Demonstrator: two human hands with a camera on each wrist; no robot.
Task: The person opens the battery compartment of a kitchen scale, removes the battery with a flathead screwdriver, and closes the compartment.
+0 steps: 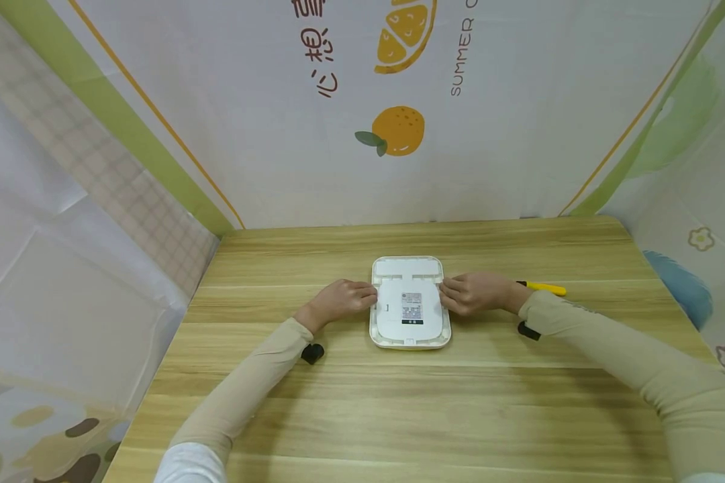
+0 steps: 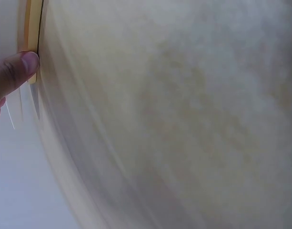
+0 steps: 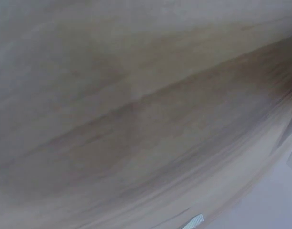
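A white rounded rectangular device (image 1: pixel 409 302) with a printed label lies on the wooden table, its yellow lower edge just visible at the front. My left hand (image 1: pixel 346 299) grips its left edge; in the left wrist view the thumb of my left hand (image 2: pixel 12 74) presses on a yellow strip (image 2: pixel 34 28) along the side. My right hand (image 1: pixel 474 293) holds the opposite edge with bent fingers. The right wrist view shows mostly table surface and not my right hand.
A tool with a yellow handle (image 1: pixel 546 288) lies behind my right wrist, partly hidden by it. The wooden table (image 1: pixel 399 416) ends at a printed white cloth (image 1: pixel 489 168) at the back, with more cloth at both sides.
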